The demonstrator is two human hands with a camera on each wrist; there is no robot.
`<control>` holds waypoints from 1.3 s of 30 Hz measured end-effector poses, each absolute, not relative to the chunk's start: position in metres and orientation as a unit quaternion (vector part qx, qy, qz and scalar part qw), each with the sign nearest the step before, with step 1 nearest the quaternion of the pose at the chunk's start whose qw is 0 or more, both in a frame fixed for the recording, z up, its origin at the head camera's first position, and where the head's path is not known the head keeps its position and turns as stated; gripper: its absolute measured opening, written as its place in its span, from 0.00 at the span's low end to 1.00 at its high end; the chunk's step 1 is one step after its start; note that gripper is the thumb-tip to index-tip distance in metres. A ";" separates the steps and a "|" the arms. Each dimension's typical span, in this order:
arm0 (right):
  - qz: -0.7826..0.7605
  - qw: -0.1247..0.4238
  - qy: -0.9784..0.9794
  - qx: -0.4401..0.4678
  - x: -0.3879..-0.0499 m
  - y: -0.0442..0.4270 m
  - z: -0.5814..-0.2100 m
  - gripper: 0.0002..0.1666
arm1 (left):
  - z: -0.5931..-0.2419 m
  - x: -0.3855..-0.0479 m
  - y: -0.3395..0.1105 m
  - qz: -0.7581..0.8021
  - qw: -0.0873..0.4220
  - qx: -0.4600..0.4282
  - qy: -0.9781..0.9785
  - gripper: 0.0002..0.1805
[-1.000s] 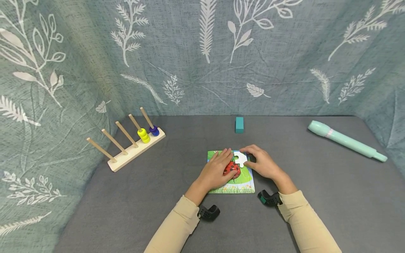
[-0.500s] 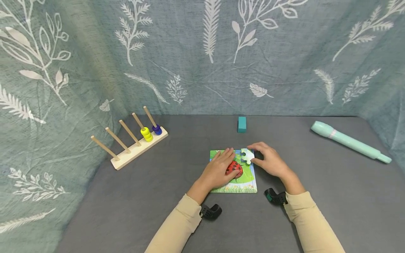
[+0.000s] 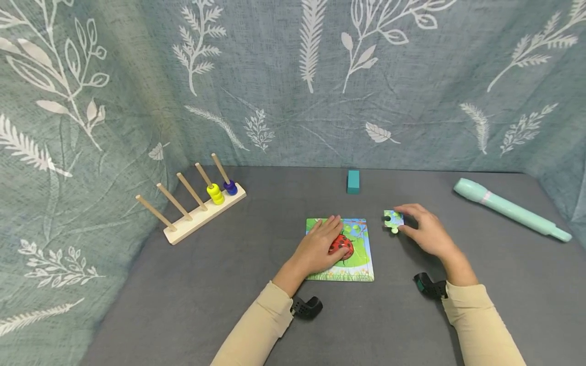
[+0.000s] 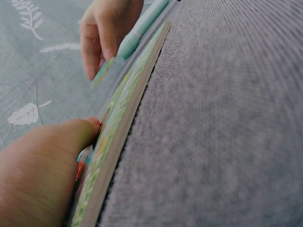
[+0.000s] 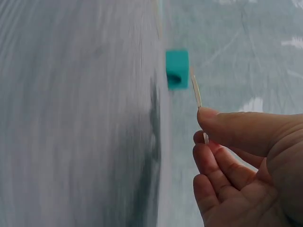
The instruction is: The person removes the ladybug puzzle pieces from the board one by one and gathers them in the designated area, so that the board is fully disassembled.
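A small puzzle piece (image 3: 394,220) is pinched at its right edge by the right hand (image 3: 426,229); printed side faced up, notch turned toward the puzzle board (image 3: 363,269), tab pointed toward the wearer; no long axis can be read on it (it is seen nearly edge-on in the right wrist view, and appears to be held clear of the table (image 3: 357,325)).

Key relation, as judged: sideways offset; the piece is held to the right of the board, about level with its far edge, with a strip of table left between; the board is set nearly square to the wearer, and its right side is the one nearer the piece.

The board is pressed by the left hand (image 3: 317,247), laid flat with fingers extended over its left half; a printed ladybird (image 3: 343,247) is partly covered; nothing is gripped there.

Surface: grey cloth, board laid flat on it; beyond the board, a teal block (image 3: 353,182) is stood near the back; at far left a peg rack (image 3: 197,218) is set diagonally, yellow beads (image 3: 215,193) and blue beads (image 3: 230,187) threaded on two pegs; at far right a mint tube (image 3: 513,208) is laid aslant; all backed by a leaf-patterned curtain (image 3: 274,66).
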State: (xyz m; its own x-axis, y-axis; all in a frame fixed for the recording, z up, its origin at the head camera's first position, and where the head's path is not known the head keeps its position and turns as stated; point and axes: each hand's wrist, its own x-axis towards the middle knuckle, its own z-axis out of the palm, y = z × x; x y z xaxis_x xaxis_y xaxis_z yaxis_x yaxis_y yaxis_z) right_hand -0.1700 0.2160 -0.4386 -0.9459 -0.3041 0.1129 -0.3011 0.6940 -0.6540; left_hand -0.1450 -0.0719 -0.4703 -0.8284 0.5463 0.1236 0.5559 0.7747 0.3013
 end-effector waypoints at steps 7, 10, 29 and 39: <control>-0.341 -0.022 0.929 -0.144 -0.164 0.254 -0.438 0.25 | -0.471 -0.145 -0.071 -0.165 0.015 -0.292 -0.942 0.35; -0.338 -0.031 0.931 -0.136 -0.162 0.270 -0.439 0.24 | -0.471 -0.144 -0.072 -0.164 0.013 -0.291 -0.942 0.35; -0.319 -0.037 0.945 -0.069 -0.152 0.341 -0.449 0.26 | -0.474 -0.147 -0.072 -0.160 0.014 -0.289 -0.944 0.35; -0.322 -0.060 0.944 -0.050 -0.146 0.361 -0.464 0.27 | -0.473 -0.146 -0.072 -0.171 0.009 -0.292 -0.941 0.35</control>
State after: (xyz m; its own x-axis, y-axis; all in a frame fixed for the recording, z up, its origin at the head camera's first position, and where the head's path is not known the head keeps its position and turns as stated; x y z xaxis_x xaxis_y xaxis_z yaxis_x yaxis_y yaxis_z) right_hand -0.1464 0.3606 -0.4639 -0.9879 -0.0550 0.1451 -0.1322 0.7883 -0.6009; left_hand -0.1459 -0.0723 -0.4733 -0.8295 0.5463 0.1162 0.5523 0.7714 0.3161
